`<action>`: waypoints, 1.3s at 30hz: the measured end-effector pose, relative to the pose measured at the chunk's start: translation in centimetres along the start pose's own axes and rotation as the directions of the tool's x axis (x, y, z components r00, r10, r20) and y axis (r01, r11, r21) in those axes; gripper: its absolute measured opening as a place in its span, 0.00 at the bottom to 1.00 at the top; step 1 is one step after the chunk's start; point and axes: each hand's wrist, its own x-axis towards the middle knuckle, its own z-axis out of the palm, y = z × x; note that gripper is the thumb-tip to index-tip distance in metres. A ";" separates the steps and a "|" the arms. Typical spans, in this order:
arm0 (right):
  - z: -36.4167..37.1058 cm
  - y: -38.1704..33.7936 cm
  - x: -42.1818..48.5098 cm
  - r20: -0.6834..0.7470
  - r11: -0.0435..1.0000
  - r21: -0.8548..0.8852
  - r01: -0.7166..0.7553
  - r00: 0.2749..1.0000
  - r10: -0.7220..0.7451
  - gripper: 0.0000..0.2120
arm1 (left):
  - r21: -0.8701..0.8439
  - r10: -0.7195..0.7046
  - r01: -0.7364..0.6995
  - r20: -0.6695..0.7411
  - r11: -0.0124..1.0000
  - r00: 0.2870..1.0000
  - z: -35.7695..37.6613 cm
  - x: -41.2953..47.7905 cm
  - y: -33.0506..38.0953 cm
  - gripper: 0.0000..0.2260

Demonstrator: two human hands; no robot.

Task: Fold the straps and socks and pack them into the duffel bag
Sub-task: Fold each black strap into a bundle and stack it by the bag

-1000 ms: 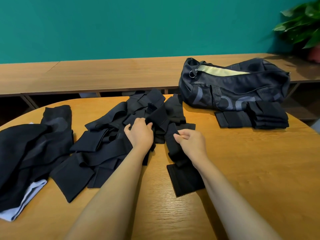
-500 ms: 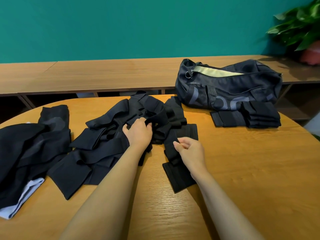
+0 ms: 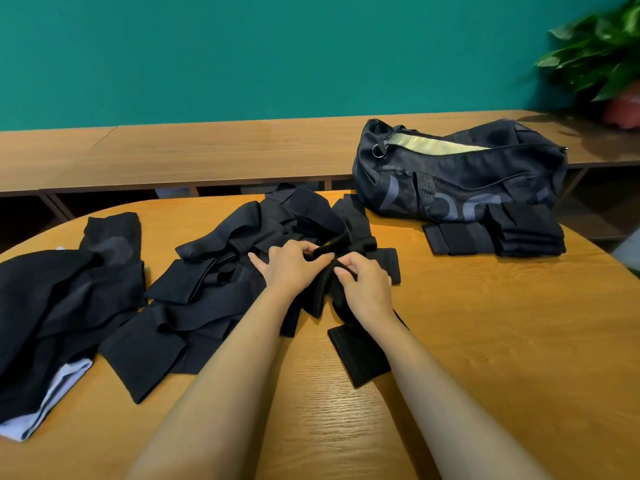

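A black strap [image 3: 330, 249] is gripped by both hands near the ctr of the round tabletop [image 3: 485, 358]. The left hand [image 3: 291, 268] is closed on it, fingers curled over a raised loop of the band. The right hand [image 3: 367, 289] is closed on it too, thumb & fingertips pinching the fabric just beside the left. The strap's lower end is seen lying flat on the wood under the right forearm, toward the near edge.

Left of the hands, a loose pile of straps [image 3: 207, 306] is spread out, unfolded & overlapping; the held strap is touching it. Socks can't be told apart from straps in that pile. Further left, a heap of dark garments [image 3: 52, 306] is laid at the tabletop's edge, w/ a pale cloth [image 3: 45, 400] showing beneath.

The duffel bag [image 3: 460, 185] is set at the far right of the round tabletop, unzipped, a pale lining visible thru the opening. Against its near side a folded stack [image 3: 526, 233] of black pieces is placed, w/ one flat folded band [image 3: 457, 239] touching it on the left.

Behind, a long rear tabletop [image 3: 207, 154] is run along a teal wall [image 3: 277, 53]. A potted plant [image 3: 602, 53] is seen at top right, blurred.
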 end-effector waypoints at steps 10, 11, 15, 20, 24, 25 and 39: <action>0.3 0.8 -1.0 -0.007 0.999 -0.002 0.036 0.999 -0.036 0.07 | 0.111 0.164 -0.161 -0.020 0.981 0.986 1.7 -1.1 0.8 0.10; 0.5 0.7 -1.0 -0.007 0.999 0.011 0.035 0.999 -0.035 0.07 | 0.079 0.160 -0.156 -0.036 0.985 0.987 1.9 -1.3 0.7 0.10; 1.1 0.7 -1.0 -0.030 0.993 0.122 0.006 1.000 -0.002 0.05 | 0.093 0.195 -0.191 -0.044 0.977 0.980 2.5 -1.5 0.1 0.21; 0.8 1.0 -1.1 -0.041 0.982 0.181 0.046 0.998 -0.040 0.05 | 0.149 0.199 -0.181 -0.116 0.972 0.973 3.0 -0.6 -0.5 0.17; 0.4 1.4 -1.8 -0.023 0.986 0.152 0.071 0.997 -0.068 0.06 | 0.264 0.236 -0.196 -0.131 0.944 0.963 3.2 -0.4 -0.8 0.17; 0.1 1.4 -2.1 -0.023 0.985 0.153 0.084 0.996 -0.081 0.06 | 0.298 0.237 -0.189 -0.133 0.935 0.962 3.2 -0.4 -0.8 0.17; -3.6 2.8 -4.5 -0.041 0.971 0.237 0.020 0.999 -0.010 0.05 | 0.214 0.194 -0.154 -0.180 0.965 0.964 3.1 -0.7 -0.7 0.13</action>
